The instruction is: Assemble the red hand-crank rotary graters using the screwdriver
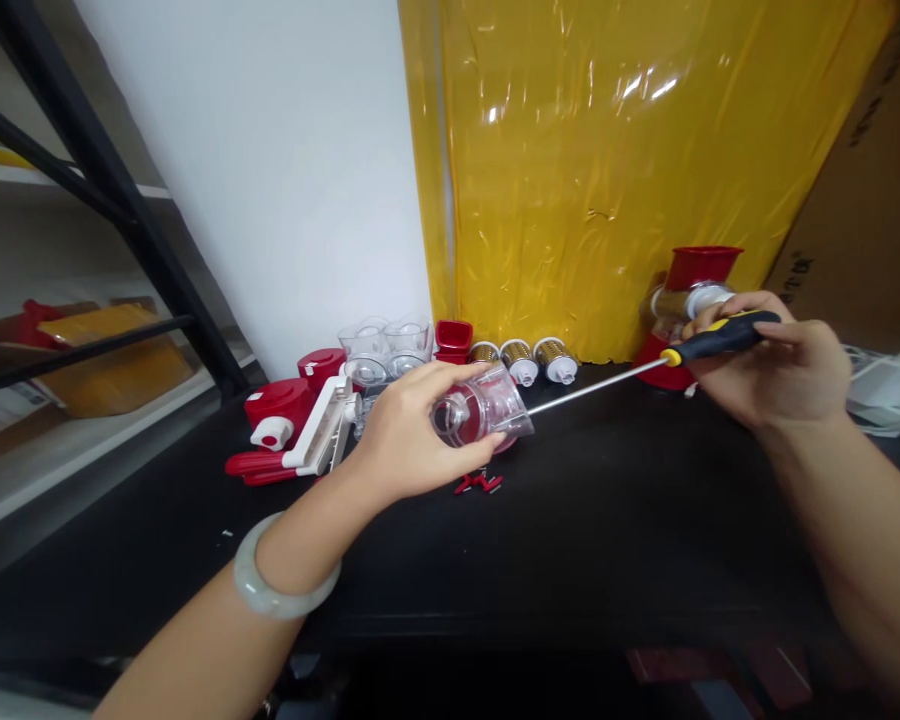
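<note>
My left hand (pixel 412 430) is wrapped round a clear plastic housing (pixel 504 405), through which red shows. In my right hand (pixel 772 365) is a screwdriver (pixel 709 340) with a black and yellow handle. Its long shaft points left, and the tip meets the right side of the housing; whether it is inside or only against it I cannot tell. Just below the housing, small red parts (pixel 484 483) lie on the black table (pixel 570 560). My left fingers hide part of the housing.
Red pieces (pixel 279 405), a white frame with red handles (pixel 322 430) and clear containers (pixel 386 345) stand left. Behind are a small red container (pixel 454 338) and three drum graters (pixel 519 360). A red-topped grater (pixel 701 268) stands back right, near a cardboard box (pixel 855 190).
</note>
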Motion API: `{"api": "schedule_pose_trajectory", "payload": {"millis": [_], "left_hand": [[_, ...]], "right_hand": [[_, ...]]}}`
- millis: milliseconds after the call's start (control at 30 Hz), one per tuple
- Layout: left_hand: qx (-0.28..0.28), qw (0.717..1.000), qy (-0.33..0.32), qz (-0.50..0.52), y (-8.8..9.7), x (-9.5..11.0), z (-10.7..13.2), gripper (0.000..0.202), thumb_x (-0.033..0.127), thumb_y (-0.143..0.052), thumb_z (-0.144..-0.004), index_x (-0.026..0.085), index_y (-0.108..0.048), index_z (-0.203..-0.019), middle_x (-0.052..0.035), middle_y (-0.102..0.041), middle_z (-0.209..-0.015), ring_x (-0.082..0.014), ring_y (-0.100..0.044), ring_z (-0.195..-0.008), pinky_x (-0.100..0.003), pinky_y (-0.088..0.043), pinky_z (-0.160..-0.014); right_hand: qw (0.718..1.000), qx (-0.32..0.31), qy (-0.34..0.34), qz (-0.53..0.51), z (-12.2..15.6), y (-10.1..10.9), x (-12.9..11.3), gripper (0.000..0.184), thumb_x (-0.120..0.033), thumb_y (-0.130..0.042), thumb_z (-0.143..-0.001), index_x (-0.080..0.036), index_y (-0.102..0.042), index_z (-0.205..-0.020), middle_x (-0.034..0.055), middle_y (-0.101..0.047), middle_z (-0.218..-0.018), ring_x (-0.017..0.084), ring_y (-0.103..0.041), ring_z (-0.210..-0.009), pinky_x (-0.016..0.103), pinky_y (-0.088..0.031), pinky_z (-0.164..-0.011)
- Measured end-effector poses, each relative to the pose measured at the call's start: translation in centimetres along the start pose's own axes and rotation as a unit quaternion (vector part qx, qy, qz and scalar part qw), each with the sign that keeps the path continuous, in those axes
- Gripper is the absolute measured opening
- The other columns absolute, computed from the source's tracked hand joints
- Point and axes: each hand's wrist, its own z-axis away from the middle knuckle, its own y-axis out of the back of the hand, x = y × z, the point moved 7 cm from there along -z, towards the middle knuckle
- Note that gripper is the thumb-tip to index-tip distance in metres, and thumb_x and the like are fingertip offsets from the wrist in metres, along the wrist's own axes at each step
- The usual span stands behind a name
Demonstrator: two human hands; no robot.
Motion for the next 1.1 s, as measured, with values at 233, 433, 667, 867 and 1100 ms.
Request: {"api": "schedule_pose_trajectory", "payload": {"millis": [233,433,667,867,1100], "left_hand": [[-0.042,0.998,0.036,0.015,0.3,0.8,0.1,0.052,0.034,-0.076,-0.069,0.024,-0.065,-0.119,-0.0059,-0.069,-0.116,-0.0238,-0.067,-0.101,-0.039,-0.055,-0.089],[-0.092,0.992,0.078,0.044,-1.1,0.1,0.5,0.05,0.034,-0.076,-0.069,0.025,-0.066,-0.117,-0.0057,-0.07,-0.113,-0.0238,-0.067,-0.099,-0.04,-0.056,-0.086],[-0.104,0.989,0.094,0.045,-2.2,-1.4,0.6,0.05,0.038,-0.077,-0.068,0.024,-0.068,-0.115,-0.007,-0.071,-0.111,-0.0247,-0.068,-0.097,-0.042,-0.056,-0.085],[-0.115,0.987,0.097,0.054,-2.6,-2.0,0.6,0.048,0.036,-0.077,-0.069,0.025,-0.068,-0.114,-0.0054,-0.072,-0.108,-0.0226,-0.069,-0.094,-0.041,-0.056,-0.086],[-0.123,0.985,0.106,0.061,-2.8,-2.9,0.6,0.049,0.039,-0.077,-0.069,0.023,-0.067,-0.115,-0.0058,-0.073,-0.107,-0.0225,-0.068,-0.093,-0.04,-0.055,-0.085]], "right_hand": [[0.998,0.018,0.03,0.047,-0.1,0.4,-0.2,0.047,-0.068,-0.059,-0.07,-0.022,-0.065,-0.066,0.0006,-0.053,-0.055,0.013,-0.047,-0.045,0.03,-0.04,-0.046],[0.997,0.013,-0.02,0.067,-0.3,0.9,1.2,0.015,-0.034,-0.07,-0.063,-0.022,-0.064,-0.069,-0.0019,-0.053,-0.054,0.01,-0.041,-0.042,0.024,-0.029,-0.038],[0.998,-0.007,-0.057,0.007,-0.3,0.8,1.9,0.019,-0.033,-0.07,-0.056,-0.021,-0.063,-0.069,-0.0006,-0.056,-0.067,0.012,-0.055,-0.062,0.027,-0.046,-0.055],[0.99,-0.009,-0.081,0.112,-0.6,1.4,3.4,0.055,-0.075,-0.059,-0.069,-0.02,-0.06,-0.063,-0.0065,-0.029,-0.032,0.007,-0.023,-0.027,0.023,-0.02,-0.031],[0.99,-0.03,-0.125,0.056,-0.2,1.6,4.0,0.02,-0.029,-0.07,-0.06,-0.021,-0.059,-0.074,-0.0023,-0.055,-0.068,0.012,-0.052,-0.061,0.025,-0.048,-0.054]]}}
